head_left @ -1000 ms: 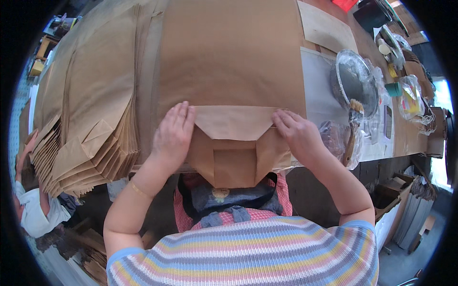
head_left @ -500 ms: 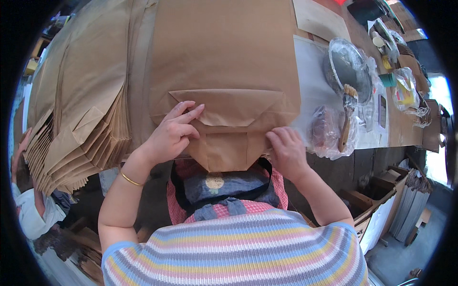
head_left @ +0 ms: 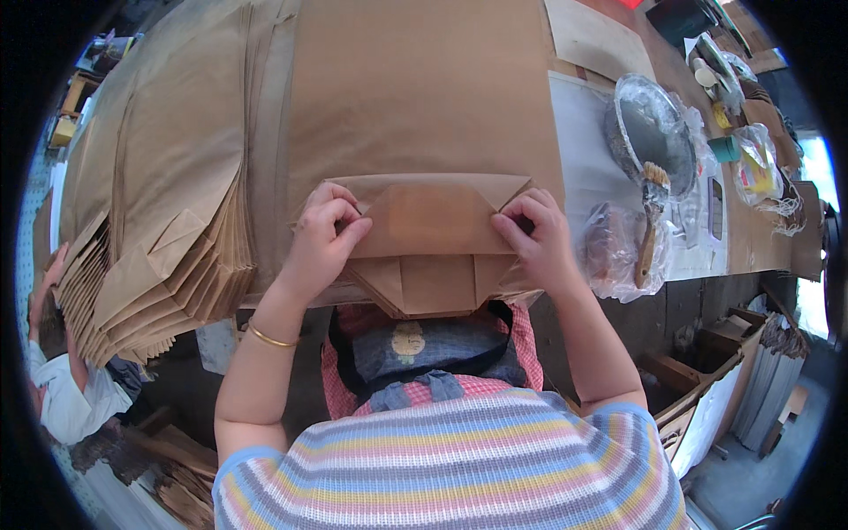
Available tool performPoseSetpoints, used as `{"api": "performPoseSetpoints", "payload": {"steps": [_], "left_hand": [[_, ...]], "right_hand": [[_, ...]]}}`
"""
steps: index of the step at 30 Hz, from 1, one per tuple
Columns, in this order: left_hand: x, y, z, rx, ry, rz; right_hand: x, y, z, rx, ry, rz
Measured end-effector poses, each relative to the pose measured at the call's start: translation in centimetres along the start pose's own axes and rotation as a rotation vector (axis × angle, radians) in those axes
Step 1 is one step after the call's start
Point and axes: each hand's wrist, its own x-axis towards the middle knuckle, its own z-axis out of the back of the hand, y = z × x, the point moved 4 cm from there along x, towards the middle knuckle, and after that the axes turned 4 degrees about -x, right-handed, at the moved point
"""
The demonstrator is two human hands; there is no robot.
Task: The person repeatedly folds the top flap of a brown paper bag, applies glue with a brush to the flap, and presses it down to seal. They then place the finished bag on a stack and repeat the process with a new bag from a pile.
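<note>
In front of me a large brown paper bag (head_left: 424, 106) lies flat, its near end folded into a bottom flap (head_left: 440, 212) with slanted corners. A darker rectangular patch shows in the middle of the flap. My left hand (head_left: 327, 231) pinches the flap's left corner between thumb and fingers. At the opposite corner, my right hand (head_left: 539, 234) pinches the paper the same way. Below the flap, the bag's end piece (head_left: 437, 284) reaches to the table's near edge. To the left of my left hand lies a fanned stack of brown paper bags (head_left: 177, 132).
At right stand a paste-smeared bowl (head_left: 652, 132), a brush (head_left: 652, 208) on its near rim, a clear plastic bag (head_left: 609, 247) and a green cup (head_left: 726, 148). Another person's arm and white sleeve (head_left: 84, 397) show at far left. Open cartons (head_left: 685, 371) stand lower right.
Both hands have moved to the flap's two corners and now pinch them. The flap's edge has come down toward me, uncovering the darker patch. The whole view has shifted slightly.
</note>
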Motion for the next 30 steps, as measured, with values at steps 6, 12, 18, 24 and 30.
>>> {"api": "performPoseSetpoints", "payload": {"steps": [6,12,18,24,30], "left_hand": [[0.5,0.2,-2.3,0.462,-0.246,-0.144],[4.1,-0.4,-2.6,0.732,-0.162,0.382],[1.7,-2.6,-1.4,0.68,-0.116,0.03],[0.0,-4.1,-5.8,0.778,0.214,-0.229],[0.6,-2.4,-4.1,0.832,0.254,-0.047]], "right_hand": [[0.0,-0.9,-2.2,-0.189,-0.056,-0.033],[3.3,0.7,-3.5,-0.528,-0.076,-0.239],[0.2,1.3,-1.5,-0.198,-0.18,-0.019],[-0.5,6.2,-6.5,-0.413,0.174,0.308],[-1.1,3.8,-3.7,-0.35,0.225,0.179]]}}
